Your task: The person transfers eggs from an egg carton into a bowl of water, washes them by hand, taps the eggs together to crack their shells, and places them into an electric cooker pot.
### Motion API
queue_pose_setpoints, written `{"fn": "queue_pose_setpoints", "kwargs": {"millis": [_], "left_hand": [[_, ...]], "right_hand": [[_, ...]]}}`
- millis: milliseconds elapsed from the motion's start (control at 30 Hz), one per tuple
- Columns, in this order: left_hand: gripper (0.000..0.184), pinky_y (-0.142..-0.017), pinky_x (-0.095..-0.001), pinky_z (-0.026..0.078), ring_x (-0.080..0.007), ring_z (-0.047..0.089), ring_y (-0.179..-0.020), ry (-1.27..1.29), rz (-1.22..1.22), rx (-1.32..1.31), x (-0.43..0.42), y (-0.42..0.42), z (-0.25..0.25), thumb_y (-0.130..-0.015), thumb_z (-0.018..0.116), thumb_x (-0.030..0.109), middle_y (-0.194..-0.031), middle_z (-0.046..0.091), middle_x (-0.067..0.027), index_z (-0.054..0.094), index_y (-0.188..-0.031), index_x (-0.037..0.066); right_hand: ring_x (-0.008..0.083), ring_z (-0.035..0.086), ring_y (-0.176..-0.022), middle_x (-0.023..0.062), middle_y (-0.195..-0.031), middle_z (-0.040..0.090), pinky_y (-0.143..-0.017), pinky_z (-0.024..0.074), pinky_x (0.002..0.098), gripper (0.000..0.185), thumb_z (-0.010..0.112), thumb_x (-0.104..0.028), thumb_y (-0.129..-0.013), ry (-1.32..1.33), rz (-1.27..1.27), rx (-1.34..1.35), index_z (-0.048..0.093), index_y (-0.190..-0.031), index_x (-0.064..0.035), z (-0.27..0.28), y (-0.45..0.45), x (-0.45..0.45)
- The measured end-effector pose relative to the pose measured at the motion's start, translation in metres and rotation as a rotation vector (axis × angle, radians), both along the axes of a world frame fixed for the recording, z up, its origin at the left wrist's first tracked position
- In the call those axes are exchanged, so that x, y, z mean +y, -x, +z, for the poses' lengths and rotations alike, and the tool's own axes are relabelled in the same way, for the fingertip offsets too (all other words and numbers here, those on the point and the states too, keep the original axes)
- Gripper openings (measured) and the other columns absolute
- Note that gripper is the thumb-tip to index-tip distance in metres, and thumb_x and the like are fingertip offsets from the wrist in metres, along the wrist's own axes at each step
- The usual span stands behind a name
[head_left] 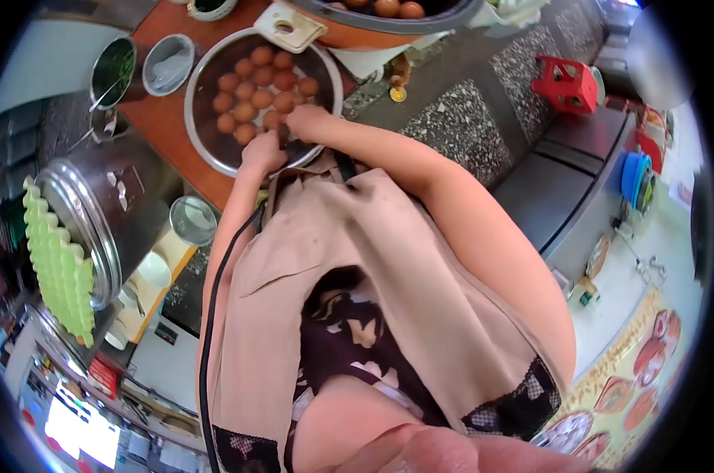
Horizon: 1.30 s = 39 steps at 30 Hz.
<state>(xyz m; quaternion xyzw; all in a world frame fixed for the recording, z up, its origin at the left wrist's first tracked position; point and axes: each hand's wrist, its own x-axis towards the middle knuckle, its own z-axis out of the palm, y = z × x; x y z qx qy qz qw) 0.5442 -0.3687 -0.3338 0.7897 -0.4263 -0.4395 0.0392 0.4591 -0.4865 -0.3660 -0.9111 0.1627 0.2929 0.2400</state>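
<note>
Two hands (pixel 264 154) (pixel 308 123) are over one bowl (pixel 190 102) of at least fifteen eggs (pixel 261 98), their grip impossible to tell.

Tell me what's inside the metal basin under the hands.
Inside the metal basin lie many brown eggs. The left hand and right hand cover part of its near side, so whatever lies directly beneath them cannot be seen.

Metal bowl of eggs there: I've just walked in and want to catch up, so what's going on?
A person's left hand and right hand are close together at the near side of a metal bowl, by the nearest brown eggs. Whether either grips anything is unclear. Many eggs lie in the bowl, and an orange pot just beyond holds more.
</note>
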Motion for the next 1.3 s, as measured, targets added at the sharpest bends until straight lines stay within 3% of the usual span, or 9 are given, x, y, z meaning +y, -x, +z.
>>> {"fn": "queue_pose_setpoints", "kwargs": {"millis": [67, 100, 200, 467, 700, 767, 1000, 1067, 1300], "left_hand": [[0.062, -0.087, -0.0426, 0.047, -0.0396, 0.057, -0.104, 0.064, 0.047, -0.029, 0.005, 0.0, -0.016, -0.066, 0.065, 0.014, -0.111, 0.055, -0.0291, 0.043, -0.122, -0.003], [0.066, -0.083, -0.0436, 0.048, -0.0403, 0.06, -0.097, 0.264, -0.049, -0.133, 0.016, -0.004, -0.043, -0.071, 0.064, 0.025, -0.109, 0.059, -0.027, 0.039, -0.127, 0.001], [0.068, -0.084, -0.0424, 0.048, -0.0386, 0.06, -0.097, 0.169, -0.012, 0.034, 0.009, -0.006, -0.032, -0.07, 0.065, 0.027, -0.108, 0.06, -0.0251, 0.04, -0.128, 0.001], [0.026, -0.08, -0.0442, 0.049, -0.0377, 0.062, -0.09, 0.158, 0.18, -0.13, 0.005, 0.006, -0.009, -0.074, 0.062, 0.028, -0.089, 0.066, -0.0201, 0.067, -0.086, 0.005], [0.014, -0.076, -0.0414, 0.049, -0.0358, 0.063, -0.082, 0.446, 0.075, 0.165, 0.017, -0.006, -0.038, -0.075, 0.058, 0.009, -0.083, 0.065, -0.0195, 0.067, -0.085, 0.003], [0.02, -0.075, -0.0405, 0.049, -0.0343, 0.063, -0.079, 0.702, -0.031, 0.163, 0.021, -0.007, -0.05, -0.073, 0.058, 0.003, -0.081, 0.065, -0.0179, 0.066, -0.091, 0.004], [0.036, -0.077, -0.0438, 0.049, -0.0354, 0.063, -0.085, 0.303, 0.097, 0.085, 0.009, 0.003, -0.006, -0.073, 0.06, 0.013, -0.087, 0.066, -0.0183, 0.06, -0.109, 0.006], [0.033, -0.078, -0.0443, 0.05, -0.0364, 0.063, -0.088, 0.11, 0.096, -0.172, 0.007, 0.005, -0.01, -0.076, 0.059, 0.025, -0.088, 0.066, -0.0204, 0.064, -0.102, 0.006], [0.028, -0.078, -0.0454, 0.049, -0.0398, 0.061, -0.086, 0.332, 0.126, -0.08, 0.013, 0.003, -0.017, -0.083, 0.054, 0.026, -0.084, 0.064, -0.0242, 0.068, -0.082, 0.001]], "right_hand": [[0.0355, 0.062, -0.096, 0.0184, -0.103, 0.064, -0.081, 0.0505, 0.0432, 0.028, 0.052, -0.014, -0.082, -0.046, -0.071, -0.095, 0.059, -0.109, -0.0092, 0.0, 0.002, 0.002], [0.0348, 0.063, -0.097, 0.0166, -0.105, 0.065, -0.081, 0.0505, 0.0426, 0.033, 0.055, -0.017, -0.082, -0.086, -0.131, -0.142, 0.057, -0.114, -0.0108, -0.005, 0.002, 0.002], [0.0334, 0.063, -0.097, 0.0175, -0.105, 0.064, -0.082, 0.0502, 0.0422, 0.036, 0.058, -0.024, -0.079, -0.113, -0.11, -0.18, 0.06, -0.112, -0.0104, 0.0, 0.001, 0.004], [0.0312, 0.063, -0.097, 0.0152, -0.101, 0.066, -0.083, 0.0502, 0.039, 0.034, 0.062, -0.031, -0.072, -0.124, -0.145, -0.072, 0.07, -0.096, -0.0083, 0.017, -0.009, -0.006], [0.0325, 0.062, -0.098, 0.0172, -0.101, 0.065, -0.082, 0.05, 0.0409, 0.028, 0.067, -0.024, -0.07, -0.262, -0.08, -0.147, 0.07, -0.091, -0.0065, -0.012, -0.01, -0.008], [0.0343, 0.061, -0.097, 0.0181, -0.099, 0.065, -0.081, 0.0501, 0.0417, 0.021, 0.067, -0.02, -0.07, -0.242, 0.002, -0.174, 0.07, -0.086, -0.0066, -0.012, -0.009, -0.007], [0.0347, 0.061, -0.097, 0.0175, -0.097, 0.065, -0.082, 0.0492, 0.0435, 0.029, 0.061, -0.03, -0.075, -0.124, -0.297, -0.209, 0.069, -0.085, -0.004, 0.019, -0.004, 0.0], [0.0348, 0.061, -0.096, 0.0173, -0.095, 0.066, -0.082, 0.0492, 0.044, 0.031, 0.06, -0.032, -0.076, -0.128, -0.27, -0.195, 0.069, -0.085, -0.0037, 0.014, -0.005, 0.003], [0.0359, 0.062, -0.092, 0.017, -0.092, 0.066, -0.082, 0.0496, 0.0444, 0.025, 0.061, -0.028, -0.075, -0.168, -0.055, -0.293, 0.069, -0.085, -0.0068, -0.007, -0.003, -0.007]]}}
